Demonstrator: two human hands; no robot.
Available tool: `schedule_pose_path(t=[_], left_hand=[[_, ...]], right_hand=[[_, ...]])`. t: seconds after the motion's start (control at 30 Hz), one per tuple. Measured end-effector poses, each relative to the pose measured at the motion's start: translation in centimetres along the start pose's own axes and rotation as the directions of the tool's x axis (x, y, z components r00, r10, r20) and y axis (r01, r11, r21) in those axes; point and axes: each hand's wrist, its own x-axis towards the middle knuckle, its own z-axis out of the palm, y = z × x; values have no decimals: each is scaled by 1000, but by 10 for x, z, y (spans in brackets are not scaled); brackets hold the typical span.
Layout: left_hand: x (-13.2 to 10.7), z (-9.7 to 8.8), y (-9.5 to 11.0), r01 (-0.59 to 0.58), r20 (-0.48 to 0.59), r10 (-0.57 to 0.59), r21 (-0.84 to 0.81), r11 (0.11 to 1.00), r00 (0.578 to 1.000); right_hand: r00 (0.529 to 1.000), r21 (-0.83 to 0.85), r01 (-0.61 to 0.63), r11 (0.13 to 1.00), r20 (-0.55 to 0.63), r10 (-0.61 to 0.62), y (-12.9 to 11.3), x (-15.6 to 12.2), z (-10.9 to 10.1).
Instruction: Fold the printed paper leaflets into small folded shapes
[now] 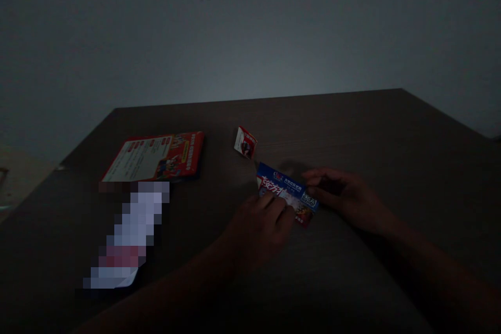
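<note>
A small printed packet or folded card (pixel 287 183), blue along its top with red and white below and a square code at its right end, is just above or on the dark wooden table. My left hand (pixel 264 227) is closed over its lower left part, with fingers curled onto the print. At the right end my right hand (pixel 344 195) pinches the edge between thumb and fingers. Beyond the packet's upper left corner rests a small bent piece of red and white printed paper (pixel 246 143). Dim light hides the undersides of both hands.
To the left lies a flat red box or booklet (pixel 156 156) with a white text panel. Nearer me is a bright-screened, phone-like object (pixel 129 240), mostly pixelated. The dark wooden table (pixel 344 125) meets a grey wall (pixel 274 36) at the back.
</note>
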Motion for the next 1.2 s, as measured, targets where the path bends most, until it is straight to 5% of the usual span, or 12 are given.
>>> schedule_pose_path(t=[0.43, 0.77, 0.97, 1.2], left_hand=[[-1, 3, -3, 26, 17, -26, -8, 1000, 1000], [0, 3, -5, 53, -4, -53, -47, 998, 999], [0, 1, -4, 52, -16, -54, -75, 996, 998], [1, -2, -2, 49, -107, -59, -98, 994, 992]], right_hand=[[991, -379, 129, 916, 8, -136, 0, -2, -4], [963, -474, 268, 839, 133, -232, -9, -5, -7], [974, -462, 221, 859, 145, -172, -10, -7, -7], [993, -269, 110, 957, -8, -117, -7, -4, -6]])
